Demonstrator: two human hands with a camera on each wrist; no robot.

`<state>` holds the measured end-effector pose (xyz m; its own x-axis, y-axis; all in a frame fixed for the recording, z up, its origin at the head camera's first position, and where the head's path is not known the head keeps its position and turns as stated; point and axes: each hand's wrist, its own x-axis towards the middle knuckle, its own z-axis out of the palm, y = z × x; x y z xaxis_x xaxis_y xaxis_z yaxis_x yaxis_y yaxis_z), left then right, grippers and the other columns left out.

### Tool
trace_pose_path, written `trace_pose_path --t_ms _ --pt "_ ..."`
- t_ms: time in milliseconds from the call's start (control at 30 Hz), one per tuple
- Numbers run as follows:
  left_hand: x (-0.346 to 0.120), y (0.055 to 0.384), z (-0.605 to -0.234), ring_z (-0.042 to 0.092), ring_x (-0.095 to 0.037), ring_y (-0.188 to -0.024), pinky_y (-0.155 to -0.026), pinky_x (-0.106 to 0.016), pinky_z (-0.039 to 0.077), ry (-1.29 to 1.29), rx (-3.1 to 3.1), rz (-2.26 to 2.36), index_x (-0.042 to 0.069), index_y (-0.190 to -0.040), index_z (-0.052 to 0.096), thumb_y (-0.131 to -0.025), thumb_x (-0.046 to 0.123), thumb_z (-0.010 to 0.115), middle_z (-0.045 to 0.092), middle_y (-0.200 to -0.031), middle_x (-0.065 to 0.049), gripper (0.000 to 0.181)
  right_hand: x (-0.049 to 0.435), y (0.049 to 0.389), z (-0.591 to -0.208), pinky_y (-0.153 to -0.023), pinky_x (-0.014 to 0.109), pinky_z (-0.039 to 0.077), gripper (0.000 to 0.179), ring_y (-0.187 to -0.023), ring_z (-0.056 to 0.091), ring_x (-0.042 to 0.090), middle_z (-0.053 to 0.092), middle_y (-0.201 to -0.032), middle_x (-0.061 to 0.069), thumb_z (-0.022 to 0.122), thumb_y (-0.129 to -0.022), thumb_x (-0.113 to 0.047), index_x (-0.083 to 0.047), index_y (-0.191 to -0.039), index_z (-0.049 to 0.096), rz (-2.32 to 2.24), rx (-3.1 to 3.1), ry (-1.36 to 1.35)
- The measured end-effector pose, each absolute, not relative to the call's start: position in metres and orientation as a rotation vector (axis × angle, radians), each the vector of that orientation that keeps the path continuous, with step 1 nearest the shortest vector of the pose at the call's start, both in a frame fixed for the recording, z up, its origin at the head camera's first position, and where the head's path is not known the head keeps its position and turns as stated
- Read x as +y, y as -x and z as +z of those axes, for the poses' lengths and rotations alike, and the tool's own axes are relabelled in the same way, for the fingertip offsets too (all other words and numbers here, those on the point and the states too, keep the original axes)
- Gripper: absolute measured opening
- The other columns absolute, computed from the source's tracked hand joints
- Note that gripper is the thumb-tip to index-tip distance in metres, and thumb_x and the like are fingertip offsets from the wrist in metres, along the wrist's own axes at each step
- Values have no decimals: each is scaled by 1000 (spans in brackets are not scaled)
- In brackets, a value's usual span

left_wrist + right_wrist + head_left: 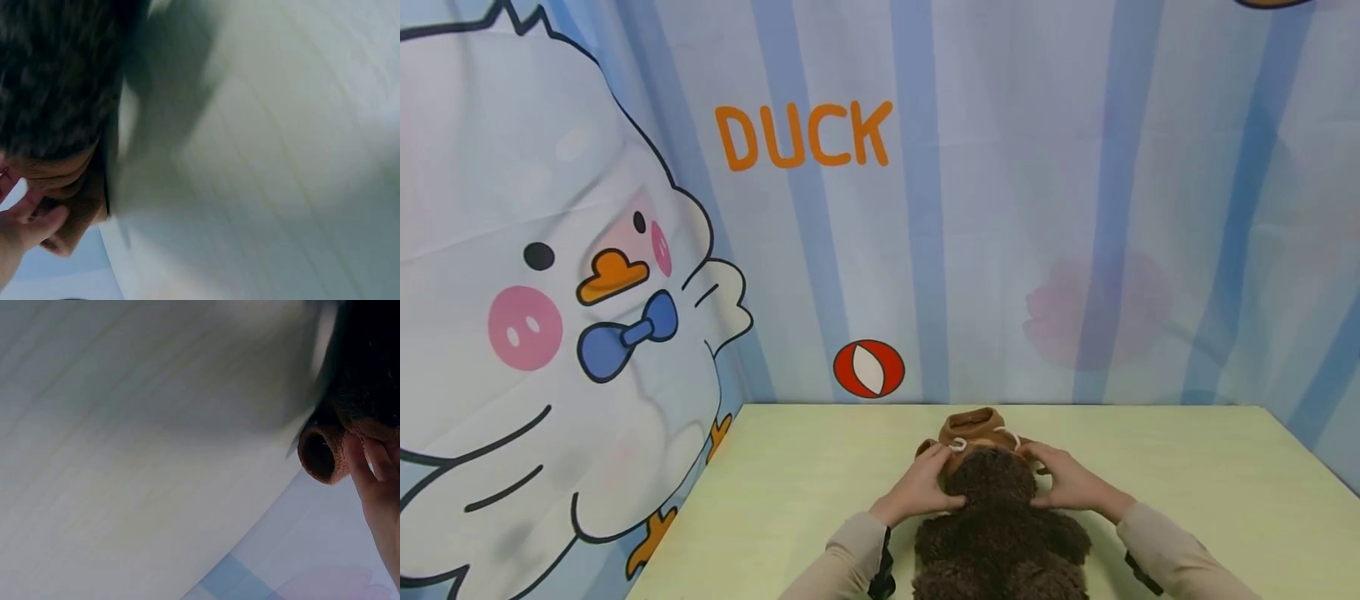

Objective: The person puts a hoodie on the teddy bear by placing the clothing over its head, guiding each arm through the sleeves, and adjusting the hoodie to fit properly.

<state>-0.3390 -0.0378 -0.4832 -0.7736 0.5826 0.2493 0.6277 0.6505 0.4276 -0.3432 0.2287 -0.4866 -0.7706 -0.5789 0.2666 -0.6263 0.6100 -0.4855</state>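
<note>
Head view, hands (pixel 922 485) (pixel 1070 481) holding garment (pixel 964 432), plush toy (pixel 996 537)

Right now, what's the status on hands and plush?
Left hand, right hand on brown garment. Dark plush toy lying on table. No obstruction visible.

A pale blue fabric backdrop with darker blue vertical stripes (pixel 1015 208) is hanging behind a pale yellow bench (pixel 1210 475) with wood-grain lines. On the left, a white printed duck (pixel 475 183) is wearing a blue bow tie (pixel 637 332); orange letters reading DUCK (pixel 775 135) are standing above a red-and-white oval (pixel 868 368).
</note>
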Motion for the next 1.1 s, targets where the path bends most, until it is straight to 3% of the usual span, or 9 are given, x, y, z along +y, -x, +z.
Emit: trace_pose_path --t_ms 100,233,367,500,600,667,767,900,1100 --pt "-34 337 -485 45 -10 -78 -62 -23 35 1044 -2688 -736 12 -87 49 -76 30 69 48 -87 0 29 224 341 -486 -64 33 46 38 -81 55 20 56 -90 7 75 -65 -11 -9 -96 52 906 -2690 -1003" --pt "-30 336 -487 30 -4 -60 -58 -19 25 1127 -2555 -649 14 -70 38 -74 24 72 34 -65 5 36 214 335 -492 -51 23 25 36 -54 28 2 32 -60 -5 64 -56 9 -13 -69 39 930 -2571 -913" --pt "-23 336 -484 24 -3 -52 -55 -16 20 1182 -2439 -497 16 -64 34 -69 18 74 31 -57 7 40 205 329 -493 -51 20 19 44 -53 11 0 14 -60 -11 52 -53 23 -13 -60 27 866 -2475 -853" --pt "-18 336 -476 22 -3 -50 -52 -16 16 1192 -2414 -407 17 -60 36 -67 11 71 27 -53 8 36 202 327 -482 -49 19 16 48 -51 9 2 12 -57 -11 50 -59 22 -18 -58 25 689 -2556 -826" --pt "-21 337 -471 31 -2 -52 -51 -16 21 1149 -2496 -378 18 -68 48 -72 14 69 38 -56 9 22 207 328 -472 -46 20 25 33 -48 31 5 36 -56 -11 61 -65 11 -17 -64 44 545 -2678 -867" --pt "-24 335 -467 41 -5 -56 -52 -18 28 1112 -2603 -374 18 -88 55 -75 20 69 50 -66 7 20 212 329 -467 -51 25 38 22 -61 49 11 54 -74 -4 68 -70 -2 -13 -84 56 557 -2759 -910" --pt "-28 333 -460 57 -13 -79 -62 -25 43 1058 -2760 -415 16 -119 48 -77 32 67 60 -97 -1 49 217 329 -461 -66 32 48 49 -89 56 23 56 -105 10 70 -75 -24 -4 -115 51 817 -2846 -934" --pt "-22 332 -451 55 -19 -99 -77 -31 47 1064 -2817 -569 17 -130 41 -79 46 61 50 -120 -6 62 212 331 -459 -66 28 47 61 -88 55 20 54 -107 12 63 -78 -42 0 -120 50 979 -2816 -906" --pt "-8 334 -448 53 -15 -94 -78 -24 47 1063 -2803 -522 10 -120 47 -79 35 64 47 -111 -9 51 195 335 -455 -58 24 42 50 -70 53 10 61 -92 6 70 -71 -38 -3 -105 60 701 -2747 -921"
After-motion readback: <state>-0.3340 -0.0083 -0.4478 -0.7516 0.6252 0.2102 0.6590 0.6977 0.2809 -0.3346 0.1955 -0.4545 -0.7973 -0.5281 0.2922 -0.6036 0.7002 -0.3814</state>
